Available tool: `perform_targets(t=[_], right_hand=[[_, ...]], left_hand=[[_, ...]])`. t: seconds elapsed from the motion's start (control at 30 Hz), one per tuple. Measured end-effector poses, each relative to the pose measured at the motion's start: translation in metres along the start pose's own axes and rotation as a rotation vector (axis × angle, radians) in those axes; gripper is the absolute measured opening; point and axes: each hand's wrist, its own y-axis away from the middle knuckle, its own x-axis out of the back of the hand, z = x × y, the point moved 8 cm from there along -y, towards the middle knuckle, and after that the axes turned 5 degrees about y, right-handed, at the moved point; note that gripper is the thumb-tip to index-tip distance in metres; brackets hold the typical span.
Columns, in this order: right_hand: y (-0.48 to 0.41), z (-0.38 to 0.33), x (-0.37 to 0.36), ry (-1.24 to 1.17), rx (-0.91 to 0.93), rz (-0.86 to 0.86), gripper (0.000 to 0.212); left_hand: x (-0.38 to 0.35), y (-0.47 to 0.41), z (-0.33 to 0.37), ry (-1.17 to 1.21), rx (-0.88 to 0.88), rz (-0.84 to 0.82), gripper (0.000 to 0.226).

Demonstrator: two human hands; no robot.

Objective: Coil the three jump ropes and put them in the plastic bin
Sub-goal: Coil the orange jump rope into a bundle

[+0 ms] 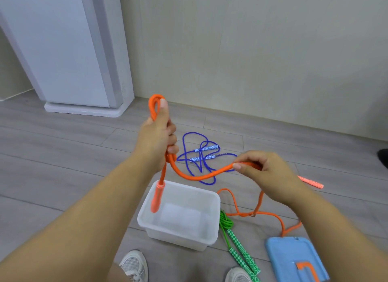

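Observation:
My left hand (158,134) is raised and grips several loops of the orange jump rope (197,176); one orange handle (156,197) hangs from it over the white plastic bin (212,225). My right hand (264,172) pinches the same rope farther along. The rest of it trails across the floor to the right, and its other handle (311,182) lies behind my right wrist. A blue jump rope (200,153) lies loose on the floor beyond the bin. A green jump rope (237,239), knotted, lies just right of the bin.
The bin holds nothing and stands on grey plank flooring in front of my white shoes (134,265). A light blue flat case (294,258) lies at the lower right. A white cabinet (69,50) stands at the back left against the wall.

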Motion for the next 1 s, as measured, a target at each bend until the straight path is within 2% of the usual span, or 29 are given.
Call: perform_targets(t=[0.2,0.33,0.4,0.53,0.73,0.9,1.0], right_hand=[[-0.015,-0.034,-0.006,0.002,0.122,0.094,0.008],[-0.025,-0.043,-0.002,-0.038,0.138,0.217,0.019],[-0.029,-0.045,-0.001,-0.057,0.131,0.248,0.018],[-0.036,-0.042,-0.004,-0.079,0.076,0.242,0.008],[-0.040,-0.042,-0.002,-0.124,0.083,0.231,0.016],[-0.039,-0.040,0.007,-0.148,0.065,0.290,0.018],[-0.039,-0.039,0.012,-0.143,0.054,0.336,0.018]], left_hand=[[-0.025,0.014,-0.021,-0.161,0.083,-0.099,0.042],[-0.033,0.019,-0.034,-0.257,0.120,-0.145,0.045],[-0.033,0.020,-0.038,-0.305,0.127,-0.146,0.047],[-0.040,0.024,-0.043,-0.341,0.151,-0.199,0.048],[-0.041,0.024,-0.048,-0.472,0.109,-0.264,0.056],[-0.049,0.027,-0.052,-0.376,0.173,-0.368,0.057],[-0.051,0.029,-0.052,-0.401,0.181,-0.422,0.057]])
